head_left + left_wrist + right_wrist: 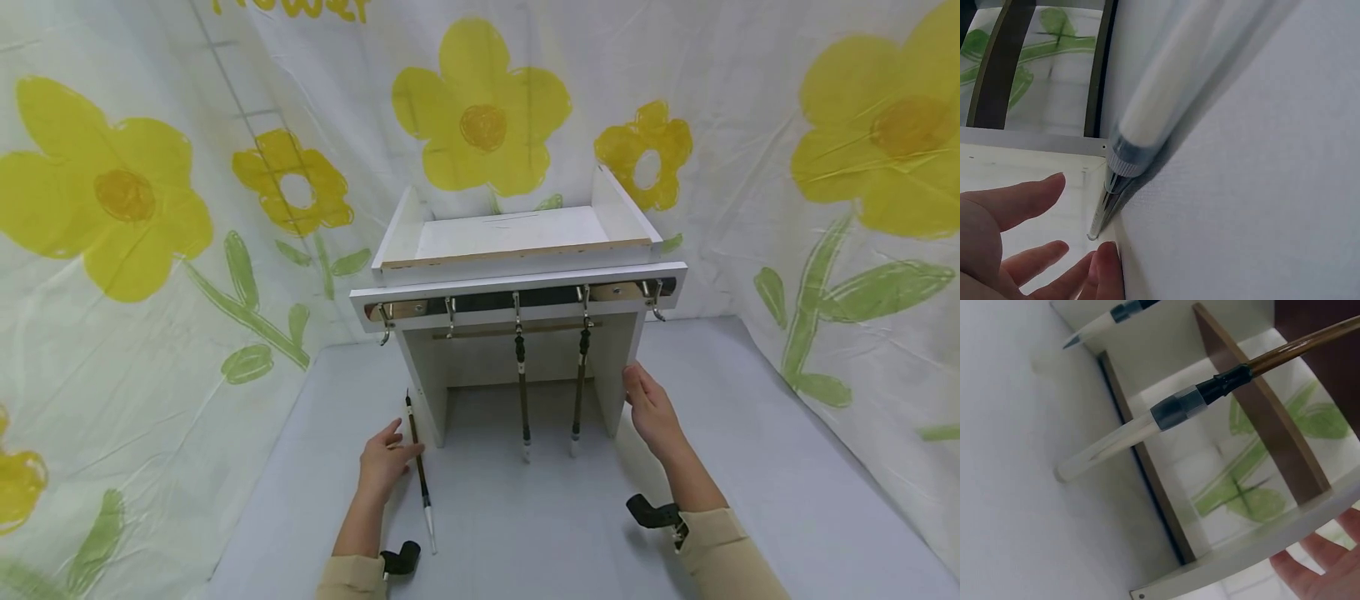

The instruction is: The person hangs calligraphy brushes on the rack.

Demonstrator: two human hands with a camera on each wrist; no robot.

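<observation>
A brush [417, 458] with a dark handle and a pale capped tip lies on the table, left of a white wooden rack [517, 279]. My left hand [384, 460] is beside its middle, thumb and fingers apart. In the left wrist view, the brush [1166, 81] passes beyond my spread fingers [1029, 203], not gripped. At the rack's right side panel is my right hand [654, 412]; in the right wrist view its fingertips [1291, 569] touch or nearly touch the panel's outer side. Two more brushes [522, 392] [580, 383] hang tips down from the rack's hooks.
A metal strip [483, 302] with several hooks runs along the rack's front; the outer hooks bear no brushes. The rack has an upper tray [517, 233] and stands on a pale table [480, 517]. Behind hangs a cloth [360, 108] with yellow flowers.
</observation>
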